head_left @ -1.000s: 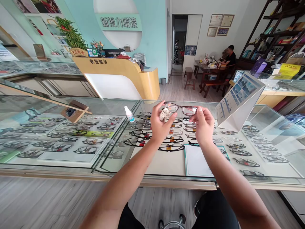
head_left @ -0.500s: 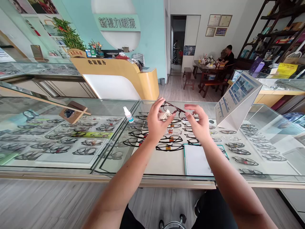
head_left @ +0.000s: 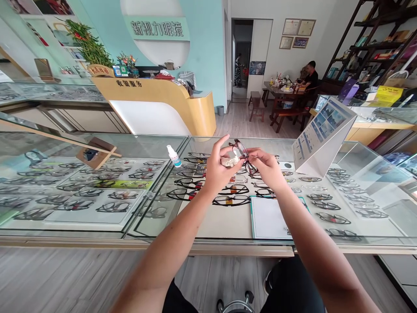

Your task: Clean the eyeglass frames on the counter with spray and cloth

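Above the glass counter I hold a pair of dark red-brown eyeglasses [head_left: 241, 149] between my hands, with one lens tilted upward. My left hand [head_left: 217, 170] is closed around a crumpled whitish cloth [head_left: 230, 162], and its thumb tip meets the frame near the bridge. The left index finger sticks up, apart from the frame. Fingers of my right hand [head_left: 267, 168] are pinched on the frame's right side, hiding part of it. Below, under the glass, rows of eyeglasses [head_left: 231, 200] lie on display.
On the counter [head_left: 202, 247] stand a small white spray bottle [head_left: 173, 156], a wooden stand [head_left: 97, 153] and a tent-shaped card [head_left: 322, 137]. A white sheet with a teal edge [head_left: 269, 217] lies near the front. A person [head_left: 311, 77] sits at a far table.
The eyeglasses have turned from lying lengthwise between my hands to a tilted, upright pose. My right hand has moved left and closed on the frame.
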Action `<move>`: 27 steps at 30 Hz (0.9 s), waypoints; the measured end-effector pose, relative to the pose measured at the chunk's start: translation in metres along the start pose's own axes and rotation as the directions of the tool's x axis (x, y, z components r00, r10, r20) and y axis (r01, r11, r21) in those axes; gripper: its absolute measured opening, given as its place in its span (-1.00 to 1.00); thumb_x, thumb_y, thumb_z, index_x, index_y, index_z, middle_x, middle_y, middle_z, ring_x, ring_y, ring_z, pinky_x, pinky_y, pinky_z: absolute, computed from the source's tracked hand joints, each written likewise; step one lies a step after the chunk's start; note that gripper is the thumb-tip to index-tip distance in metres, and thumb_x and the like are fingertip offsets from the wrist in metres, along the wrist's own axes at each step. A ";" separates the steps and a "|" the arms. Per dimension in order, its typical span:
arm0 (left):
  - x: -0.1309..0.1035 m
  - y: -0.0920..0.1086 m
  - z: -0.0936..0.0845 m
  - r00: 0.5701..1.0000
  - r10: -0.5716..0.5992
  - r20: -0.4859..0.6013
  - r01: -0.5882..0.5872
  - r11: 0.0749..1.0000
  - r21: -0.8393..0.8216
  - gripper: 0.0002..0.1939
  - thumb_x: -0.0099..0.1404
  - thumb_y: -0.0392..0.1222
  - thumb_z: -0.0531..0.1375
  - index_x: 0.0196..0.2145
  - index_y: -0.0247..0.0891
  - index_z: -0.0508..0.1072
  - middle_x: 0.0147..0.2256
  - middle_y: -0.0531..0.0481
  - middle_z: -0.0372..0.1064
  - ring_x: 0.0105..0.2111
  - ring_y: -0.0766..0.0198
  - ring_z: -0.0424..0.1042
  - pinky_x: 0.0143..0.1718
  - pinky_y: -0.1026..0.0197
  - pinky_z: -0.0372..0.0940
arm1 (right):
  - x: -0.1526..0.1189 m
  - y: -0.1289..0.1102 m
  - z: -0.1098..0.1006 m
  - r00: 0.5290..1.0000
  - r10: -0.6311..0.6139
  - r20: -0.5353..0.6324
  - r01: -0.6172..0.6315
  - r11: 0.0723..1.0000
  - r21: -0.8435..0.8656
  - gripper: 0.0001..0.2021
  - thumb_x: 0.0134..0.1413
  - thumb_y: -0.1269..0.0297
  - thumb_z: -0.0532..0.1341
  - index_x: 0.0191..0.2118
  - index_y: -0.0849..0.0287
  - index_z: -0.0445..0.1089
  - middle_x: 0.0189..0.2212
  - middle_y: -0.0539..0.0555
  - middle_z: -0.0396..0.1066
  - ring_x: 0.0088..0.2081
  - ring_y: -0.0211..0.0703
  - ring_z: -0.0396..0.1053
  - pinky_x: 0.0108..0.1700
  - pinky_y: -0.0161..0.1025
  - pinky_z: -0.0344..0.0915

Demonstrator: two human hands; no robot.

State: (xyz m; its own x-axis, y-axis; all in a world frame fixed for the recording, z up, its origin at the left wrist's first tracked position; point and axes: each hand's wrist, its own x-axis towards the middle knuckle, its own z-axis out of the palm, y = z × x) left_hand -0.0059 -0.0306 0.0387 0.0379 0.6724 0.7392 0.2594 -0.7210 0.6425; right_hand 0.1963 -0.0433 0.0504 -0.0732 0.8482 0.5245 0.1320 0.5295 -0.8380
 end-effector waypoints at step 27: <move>0.003 0.008 0.006 0.915 -0.403 -0.025 0.395 0.907 -0.146 -0.58 0.20 0.21 0.52 -0.40 -0.23 0.65 -0.43 0.02 0.53 -0.38 0.22 0.41 -0.30 0.18 0.35 | -0.016 0.004 0.031 0.949 -0.297 -0.103 0.255 0.918 -0.303 -0.78 0.49 0.20 0.26 0.03 -0.05 0.69 0.17 0.18 0.70 0.23 0.16 0.64 0.33 0.18 0.54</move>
State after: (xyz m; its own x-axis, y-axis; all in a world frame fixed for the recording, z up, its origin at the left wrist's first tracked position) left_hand 0.0015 -0.0333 0.0444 -0.0938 0.9015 0.4226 0.1096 -0.4125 0.9043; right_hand 0.1672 -0.0549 0.0337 -0.0072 0.6471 0.7624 0.4024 0.6999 -0.5902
